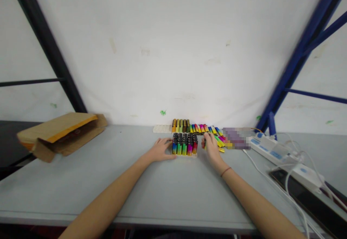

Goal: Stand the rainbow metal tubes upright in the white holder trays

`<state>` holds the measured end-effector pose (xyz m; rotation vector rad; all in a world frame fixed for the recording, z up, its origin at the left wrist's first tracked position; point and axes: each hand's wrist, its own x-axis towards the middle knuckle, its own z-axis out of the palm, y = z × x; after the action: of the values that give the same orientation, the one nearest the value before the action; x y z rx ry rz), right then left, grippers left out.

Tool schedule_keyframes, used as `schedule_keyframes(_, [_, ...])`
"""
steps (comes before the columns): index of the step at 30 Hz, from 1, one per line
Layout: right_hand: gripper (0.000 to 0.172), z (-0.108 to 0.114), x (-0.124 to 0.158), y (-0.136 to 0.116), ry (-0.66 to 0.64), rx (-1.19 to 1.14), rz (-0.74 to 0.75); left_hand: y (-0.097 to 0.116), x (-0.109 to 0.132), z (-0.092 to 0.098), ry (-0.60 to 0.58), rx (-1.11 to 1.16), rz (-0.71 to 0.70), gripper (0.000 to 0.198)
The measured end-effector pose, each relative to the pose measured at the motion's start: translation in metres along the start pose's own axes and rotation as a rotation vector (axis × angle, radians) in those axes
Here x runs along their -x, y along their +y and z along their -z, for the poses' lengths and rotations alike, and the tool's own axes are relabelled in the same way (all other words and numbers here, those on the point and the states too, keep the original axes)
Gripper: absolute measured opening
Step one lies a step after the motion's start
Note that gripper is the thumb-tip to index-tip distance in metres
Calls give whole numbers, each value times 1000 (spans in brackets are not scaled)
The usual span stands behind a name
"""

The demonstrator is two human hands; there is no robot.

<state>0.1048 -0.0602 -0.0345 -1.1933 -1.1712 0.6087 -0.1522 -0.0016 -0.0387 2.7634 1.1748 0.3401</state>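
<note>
Several upright lighters with black tops (184,145) stand in rows in a pale tray (187,156) at the middle of the table. My left hand (160,150) rests at the tray's left side, fingers apart, thumb by the near corner. Just right of the tray is my right hand (211,148), its fingers curled; what they hold, if anything, is too small to make out. Behind the tray, yellowish and dark pieces (181,125) stand in a white perforated rack (162,128). Loose colourful lighters or wrappers (202,128) lie to the right of these, some near my right hand.
An open brown paper bag (65,132) lies at the left. To the right are a white power strip (282,152) with cables and a dark phone-like slab (309,199). Behind the table (173,192) rises a white wall, between black and blue metal posts.
</note>
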Motion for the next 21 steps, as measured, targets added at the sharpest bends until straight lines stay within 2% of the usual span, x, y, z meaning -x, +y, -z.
schedule_keyframes(4, [30,10,-2,-20,-31,102,95,2,1,2,-7,9,-5,74])
schedule_keyframes(8, [29,30,-9,-38,-331,187,71,3,1,3,-11,15,5,74])
schedule_keyframes(11, [29,40,-10,-44,-462,210,66,3,1,3,6,20,-7,74])
schedule_keyframes(14, [28,41,-8,-43,-512,244,96,2,1,3,9,18,-14,73])
schedule_keyframes(21, [22,35,-2,-46,-515,317,242,5,1,3,7,7,-4,74])
